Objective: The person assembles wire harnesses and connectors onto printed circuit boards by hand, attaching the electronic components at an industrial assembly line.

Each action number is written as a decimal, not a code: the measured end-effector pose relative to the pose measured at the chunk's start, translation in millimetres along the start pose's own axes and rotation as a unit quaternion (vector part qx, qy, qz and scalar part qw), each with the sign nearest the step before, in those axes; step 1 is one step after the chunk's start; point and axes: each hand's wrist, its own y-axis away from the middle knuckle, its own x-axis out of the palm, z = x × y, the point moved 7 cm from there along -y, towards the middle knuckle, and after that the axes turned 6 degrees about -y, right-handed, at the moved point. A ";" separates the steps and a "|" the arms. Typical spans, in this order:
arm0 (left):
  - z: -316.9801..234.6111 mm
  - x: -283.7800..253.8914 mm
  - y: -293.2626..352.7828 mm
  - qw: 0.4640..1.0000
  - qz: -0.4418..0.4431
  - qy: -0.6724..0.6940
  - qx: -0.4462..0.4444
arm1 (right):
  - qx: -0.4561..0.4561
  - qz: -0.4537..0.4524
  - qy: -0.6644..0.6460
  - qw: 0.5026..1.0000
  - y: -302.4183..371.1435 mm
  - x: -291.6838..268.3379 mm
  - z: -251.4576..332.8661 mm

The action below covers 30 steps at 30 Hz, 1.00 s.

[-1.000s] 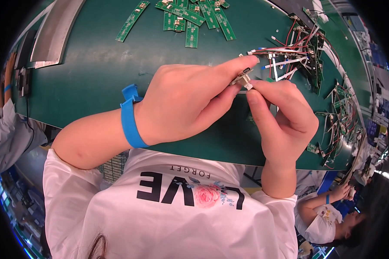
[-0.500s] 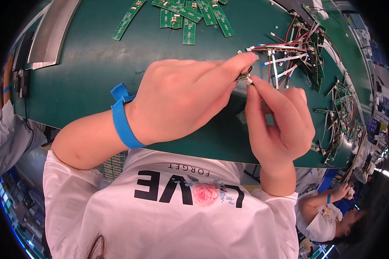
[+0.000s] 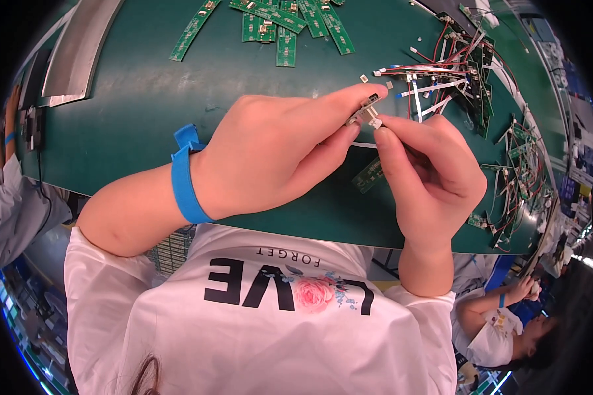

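My left hand (image 3: 270, 151), a blue band at its wrist, pinches a small circuit board (image 3: 357, 116) between thumb and forefinger. Metal and white connectors show on the board's edge. A small white plug (image 3: 375, 123) is held between the thumb and forefinger of my right hand (image 3: 435, 178), right against the board. Whether the plug sits inside its socket is too small to tell. Behind my right fingers, another green board (image 3: 367, 176) lies partly hidden on the table.
Several long green circuit boards (image 3: 286, 46) lie at the far middle of the green table (image 3: 138, 99). A heap of boards with red, black and white cables (image 3: 468, 79) is at the far right, and more wired boards (image 3: 524, 164) at the right edge. A metal tray (image 3: 82, 49) stands far left.
My right hand has turned and shifted slightly right, and the left drew back a little left. The board's connectors show more, and more of the lower green board is uncovered.
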 end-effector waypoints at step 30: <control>-0.5 4.1 4.9 0.999 0.012 0.011 0.045 | -0.062 0.005 0.067 0.996 -1.8 7.2 6.4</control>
